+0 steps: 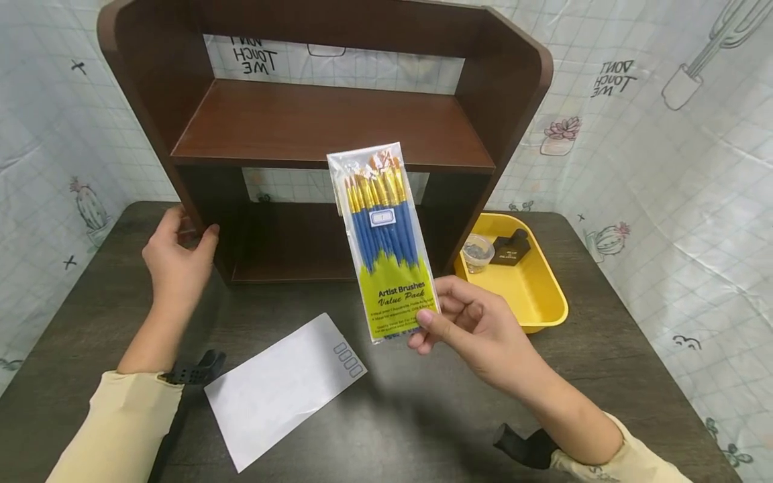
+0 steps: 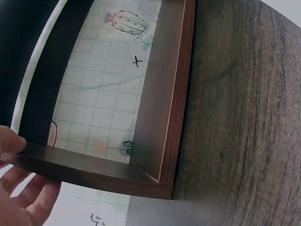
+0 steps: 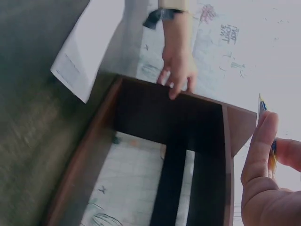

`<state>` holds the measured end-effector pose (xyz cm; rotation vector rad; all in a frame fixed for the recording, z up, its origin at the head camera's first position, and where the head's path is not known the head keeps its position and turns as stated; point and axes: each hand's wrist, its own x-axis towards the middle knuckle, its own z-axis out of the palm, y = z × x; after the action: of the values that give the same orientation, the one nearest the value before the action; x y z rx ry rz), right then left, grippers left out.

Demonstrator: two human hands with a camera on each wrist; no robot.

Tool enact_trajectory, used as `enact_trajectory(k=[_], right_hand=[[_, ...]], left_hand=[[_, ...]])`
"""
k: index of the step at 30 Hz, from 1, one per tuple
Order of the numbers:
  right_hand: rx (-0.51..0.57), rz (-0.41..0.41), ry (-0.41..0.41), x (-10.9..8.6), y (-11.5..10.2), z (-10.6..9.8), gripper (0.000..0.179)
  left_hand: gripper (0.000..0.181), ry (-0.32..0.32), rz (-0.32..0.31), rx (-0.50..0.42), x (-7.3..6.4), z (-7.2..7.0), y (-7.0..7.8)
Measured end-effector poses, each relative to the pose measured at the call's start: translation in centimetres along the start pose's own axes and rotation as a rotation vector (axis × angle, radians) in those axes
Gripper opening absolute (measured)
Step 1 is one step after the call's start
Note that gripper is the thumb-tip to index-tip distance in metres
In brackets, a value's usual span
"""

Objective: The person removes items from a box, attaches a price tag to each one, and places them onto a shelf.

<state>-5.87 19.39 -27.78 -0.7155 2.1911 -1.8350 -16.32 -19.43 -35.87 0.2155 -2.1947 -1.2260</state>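
A clear pack of artist brushes (image 1: 386, 241) with blue handles and a yellow-green label is held up in front of the brown shelf unit (image 1: 338, 127). My right hand (image 1: 483, 329) pinches its lower right corner between thumb and fingers. In the right wrist view this right hand (image 3: 263, 183) shows at the right edge, with the pack seen edge-on. On the other side, my left hand (image 1: 181, 258) grips the shelf unit's left side panel. The left wrist view shows the left hand's fingers (image 2: 42, 197) on one face of that panel, the thumb on the other.
A white envelope (image 1: 284, 392) lies on the dark wooden table (image 1: 386, 429) before the shelf unit. To the right stands a yellow bin (image 1: 531, 295) holding a small clear cup (image 1: 477, 253) and a black item (image 1: 510, 247). Patterned white curtain (image 1: 640, 168) surrounds the table.
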Motion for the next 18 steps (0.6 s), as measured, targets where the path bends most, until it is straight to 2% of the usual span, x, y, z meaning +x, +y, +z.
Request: enact_trajectory(k=[5, 10, 18], right_hand=[[-0.009, -0.010, 0.065, 2.4, -1.4, -0.8, 0.026], [0.068, -0.025, 0.129, 5.1, -2.8, -1.6, 0.025], [0.120, 0.035, 0.217, 10.4, -4.9, -2.2, 0.025]], left_hand=[[0.031, 0.012, 0.028, 0.004, -0.1, -0.1, -0.1], [0.029, -0.006, 0.056, 0.004, 0.0, 0.1, -0.3], [0.027, 0.016, 0.063, -0.002, -0.1, 0.2, -0.5]])
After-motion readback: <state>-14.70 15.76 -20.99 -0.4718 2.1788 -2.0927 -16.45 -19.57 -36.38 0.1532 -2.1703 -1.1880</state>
